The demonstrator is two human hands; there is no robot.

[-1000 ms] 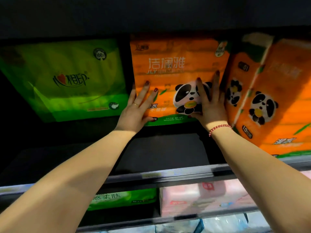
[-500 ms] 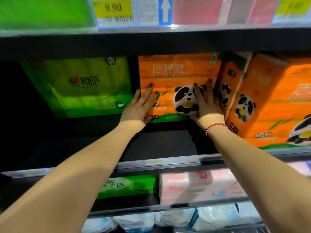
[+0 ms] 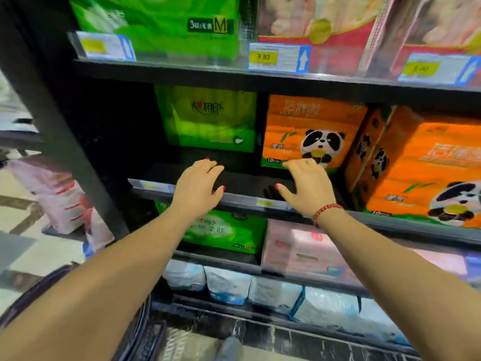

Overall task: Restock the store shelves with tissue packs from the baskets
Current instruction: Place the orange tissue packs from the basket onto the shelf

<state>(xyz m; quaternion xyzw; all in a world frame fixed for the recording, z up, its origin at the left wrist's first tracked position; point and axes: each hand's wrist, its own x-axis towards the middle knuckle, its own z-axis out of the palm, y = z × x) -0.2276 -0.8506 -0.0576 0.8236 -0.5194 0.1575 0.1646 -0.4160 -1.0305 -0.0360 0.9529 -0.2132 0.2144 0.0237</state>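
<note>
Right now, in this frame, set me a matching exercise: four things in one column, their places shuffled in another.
Things
1. pack marked M
2. leftmost panda pack
3. bead bracelet
4. 9.90 price tag

Places
a. round the right wrist
b. middle shelf, beside a green pack
c. front edge of the upper shelf
d. standing on the upper shelf

Pairs: 1-d, 2-b, 3-a, 4-c.

Bare shelf floor [image 3: 242,179] is lying open before the green pack [image 3: 208,118] and orange panda pack [image 3: 299,126], with stacked orange packs [image 3: 421,168] blocking the right.
</note>
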